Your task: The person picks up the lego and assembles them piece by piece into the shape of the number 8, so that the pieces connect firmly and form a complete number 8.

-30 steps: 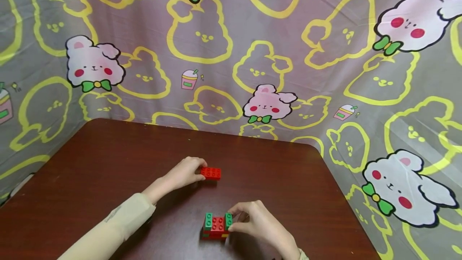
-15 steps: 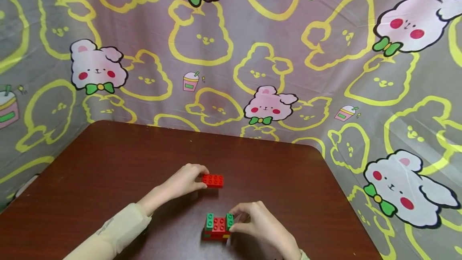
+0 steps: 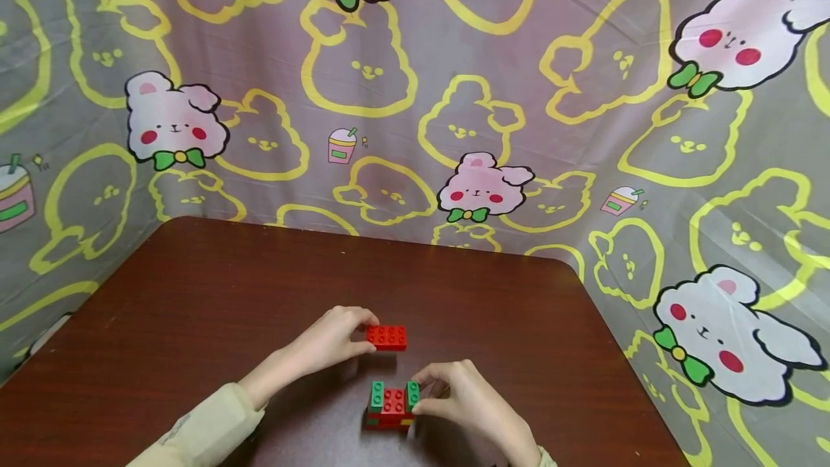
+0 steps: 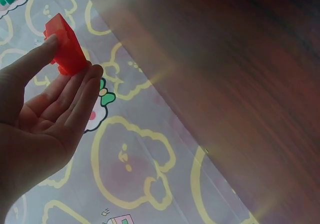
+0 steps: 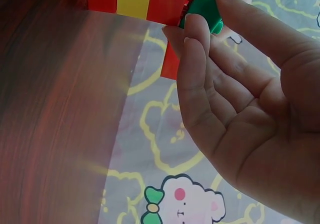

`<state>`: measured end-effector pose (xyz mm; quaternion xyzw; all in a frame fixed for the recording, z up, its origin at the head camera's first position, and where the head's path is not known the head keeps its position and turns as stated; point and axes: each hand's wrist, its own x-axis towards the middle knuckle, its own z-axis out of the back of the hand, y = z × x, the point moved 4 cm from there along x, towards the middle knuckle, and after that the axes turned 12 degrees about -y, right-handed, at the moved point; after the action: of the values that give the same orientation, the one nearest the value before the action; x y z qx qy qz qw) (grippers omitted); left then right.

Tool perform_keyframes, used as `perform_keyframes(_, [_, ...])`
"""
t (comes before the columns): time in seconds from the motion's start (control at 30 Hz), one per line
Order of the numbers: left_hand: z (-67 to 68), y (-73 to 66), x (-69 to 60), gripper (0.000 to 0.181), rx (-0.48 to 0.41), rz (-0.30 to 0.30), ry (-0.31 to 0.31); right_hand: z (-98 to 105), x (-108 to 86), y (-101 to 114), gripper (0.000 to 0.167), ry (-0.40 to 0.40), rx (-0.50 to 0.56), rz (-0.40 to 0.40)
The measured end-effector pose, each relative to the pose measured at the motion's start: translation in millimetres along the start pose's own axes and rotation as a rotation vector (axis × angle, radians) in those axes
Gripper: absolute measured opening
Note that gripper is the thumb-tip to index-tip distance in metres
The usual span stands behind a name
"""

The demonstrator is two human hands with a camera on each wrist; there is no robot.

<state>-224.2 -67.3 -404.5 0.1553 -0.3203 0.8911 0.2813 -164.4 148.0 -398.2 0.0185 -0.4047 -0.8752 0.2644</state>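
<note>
In the head view, my left hand [image 3: 331, 341] pinches a red toy building brick [image 3: 387, 337] by its left end, thumb and fingers on opposite sides. The brick's studs face up and a shadow lies below it. Closer to me stands a stack of bricks [image 3: 393, 403], red in the middle with a green brick at each end on top. My right hand [image 3: 467, 406] pinches the right-hand green brick [image 3: 413, 396]. The right wrist view shows this green brick [image 5: 202, 9] between thumb and fingers, above red and yellow bricks [image 5: 134, 1]. Fingers hide part of it.
A dark brown wooden table [image 3: 259, 272] with rounded far corners carries the stack. Behind and beside it hangs a grey curtain [image 3: 389, 128] printed with rabbits and yellow outlines.
My left hand has brought the red brick nearer to me and slightly right, closer to the stack. My right hand keeps its place on the green brick.
</note>
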Motion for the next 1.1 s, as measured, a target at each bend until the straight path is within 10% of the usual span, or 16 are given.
perform_keyframes(1.1, [15.1,-39.6,-18.2,0.029,-0.087,-0.024,0.022,-2.5,-3.1,-3.3,0.025,0.000,-0.011,-0.024])
